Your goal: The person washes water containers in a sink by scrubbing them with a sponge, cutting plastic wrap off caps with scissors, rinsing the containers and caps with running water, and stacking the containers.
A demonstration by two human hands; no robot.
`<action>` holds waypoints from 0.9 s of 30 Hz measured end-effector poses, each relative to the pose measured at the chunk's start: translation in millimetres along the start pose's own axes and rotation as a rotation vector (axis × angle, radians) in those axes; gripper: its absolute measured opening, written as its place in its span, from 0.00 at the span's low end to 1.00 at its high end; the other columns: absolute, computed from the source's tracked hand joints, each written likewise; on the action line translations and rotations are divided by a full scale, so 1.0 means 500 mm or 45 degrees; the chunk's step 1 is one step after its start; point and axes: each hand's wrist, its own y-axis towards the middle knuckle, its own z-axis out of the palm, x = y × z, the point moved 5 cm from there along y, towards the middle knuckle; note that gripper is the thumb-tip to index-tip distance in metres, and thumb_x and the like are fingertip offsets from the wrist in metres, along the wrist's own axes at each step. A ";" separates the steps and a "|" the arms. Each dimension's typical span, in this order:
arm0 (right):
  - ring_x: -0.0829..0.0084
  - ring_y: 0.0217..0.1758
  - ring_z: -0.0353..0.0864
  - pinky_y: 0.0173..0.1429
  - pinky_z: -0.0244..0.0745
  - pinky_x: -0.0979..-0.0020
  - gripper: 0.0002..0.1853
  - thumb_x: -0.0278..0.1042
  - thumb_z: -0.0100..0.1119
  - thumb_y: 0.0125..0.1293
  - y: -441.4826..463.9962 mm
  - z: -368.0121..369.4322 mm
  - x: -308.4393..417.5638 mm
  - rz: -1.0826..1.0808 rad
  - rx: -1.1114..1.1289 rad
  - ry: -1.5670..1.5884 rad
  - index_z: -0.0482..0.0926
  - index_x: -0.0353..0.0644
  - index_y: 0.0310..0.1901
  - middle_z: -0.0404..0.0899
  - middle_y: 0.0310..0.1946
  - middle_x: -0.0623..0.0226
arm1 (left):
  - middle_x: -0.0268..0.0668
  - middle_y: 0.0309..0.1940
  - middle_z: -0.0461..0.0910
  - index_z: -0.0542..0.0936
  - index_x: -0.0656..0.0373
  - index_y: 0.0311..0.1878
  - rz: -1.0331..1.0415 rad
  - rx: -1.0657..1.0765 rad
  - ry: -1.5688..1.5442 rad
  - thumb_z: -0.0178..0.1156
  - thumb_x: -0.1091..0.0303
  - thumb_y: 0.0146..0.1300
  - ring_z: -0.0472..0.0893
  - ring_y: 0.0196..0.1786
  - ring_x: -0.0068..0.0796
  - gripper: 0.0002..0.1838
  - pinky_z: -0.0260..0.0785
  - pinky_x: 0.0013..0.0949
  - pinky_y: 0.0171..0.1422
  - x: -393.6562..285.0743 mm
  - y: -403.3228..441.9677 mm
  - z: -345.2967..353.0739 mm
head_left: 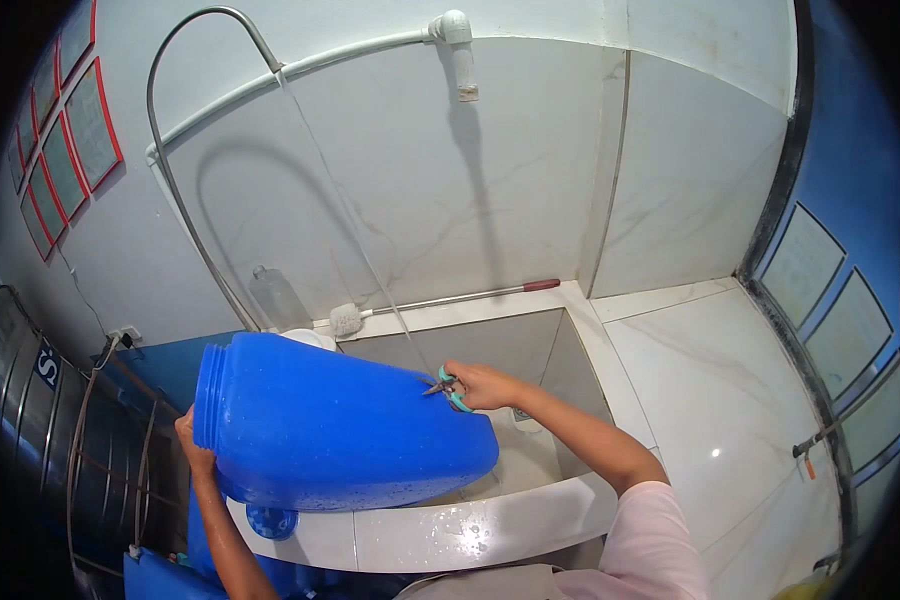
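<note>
A large blue plastic drum (345, 425) lies tilted on its side across the tiled basin (485, 525), its threaded mouth toward the left. My left hand (196, 440) is closed on the drum at that mouth; some of its fingers are hidden behind the rim. In my right hand (482, 387) is a pair of pliers (448, 389) with teal handles. Their dark jaws point left and appear against the drum's upper side, though I cannot tell whether they touch it. A thin stream of water (340, 190) falls from the curved metal spout (270, 58) into the basin behind the drum.
A long-handled brush (346, 320) lies along the basin's back ledge. A clear bottle (280, 298) stands by the wall. A blue cap (272, 521) sits at the front rim. To the left are a black tank (30, 420) and another blue container (160, 575).
</note>
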 end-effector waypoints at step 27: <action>0.49 0.42 0.80 0.49 0.74 0.55 0.09 0.26 0.51 0.54 -0.108 -0.206 -0.319 0.828 -0.427 -0.857 0.80 0.32 0.31 0.79 0.33 0.43 | 0.47 0.33 0.81 0.75 0.55 0.44 -0.801 0.800 0.117 0.64 0.67 0.48 0.79 0.40 0.51 0.18 0.69 0.49 0.44 -0.154 -0.179 0.523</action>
